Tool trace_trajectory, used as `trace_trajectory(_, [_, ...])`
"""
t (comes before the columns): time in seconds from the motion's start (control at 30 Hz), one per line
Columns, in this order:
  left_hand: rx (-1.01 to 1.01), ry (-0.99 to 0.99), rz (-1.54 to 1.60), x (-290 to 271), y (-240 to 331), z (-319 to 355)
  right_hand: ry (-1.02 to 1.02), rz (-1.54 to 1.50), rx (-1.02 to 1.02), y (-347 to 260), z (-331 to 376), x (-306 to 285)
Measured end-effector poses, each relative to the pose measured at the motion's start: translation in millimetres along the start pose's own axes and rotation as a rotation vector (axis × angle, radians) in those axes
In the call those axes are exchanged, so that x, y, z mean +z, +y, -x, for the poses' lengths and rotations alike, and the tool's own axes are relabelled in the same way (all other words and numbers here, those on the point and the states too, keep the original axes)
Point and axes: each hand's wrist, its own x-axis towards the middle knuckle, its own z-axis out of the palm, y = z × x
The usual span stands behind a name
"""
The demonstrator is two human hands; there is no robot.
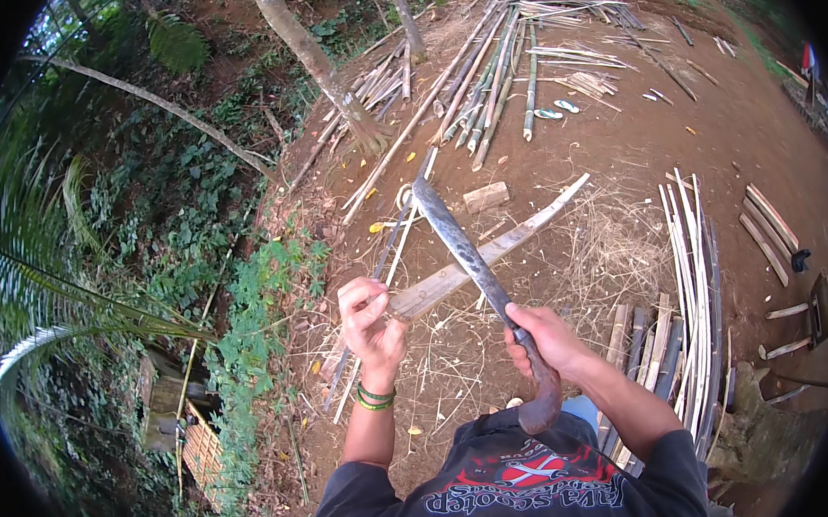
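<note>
Right grip [538, 343] holds a machete [462, 250] above brown earth [629, 150] beside greenery [254, 367].

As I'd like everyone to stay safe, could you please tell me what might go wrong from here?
The bare left hand is at the near end of the plank, so a slip of the machete in the right hand could cut its fingers. The blade crosses the plank in this view; a stroke might glance off. Long pale strips on the right could trip someone.
</note>
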Motion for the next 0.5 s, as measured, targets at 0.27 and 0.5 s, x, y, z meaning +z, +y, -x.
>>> trace_trajectory(0.27, [-0.03,0.058,-0.001,9.4,-5.7,-2.5,0.016,-0.022,-0.016,9.5,-4.3,-5.2])
trace_trajectory(0.5, [-0.063,0.094,0.03,8.1,-8.2,1.5,-0.09,0.009,-0.042,13.2,-1.5,11.0])
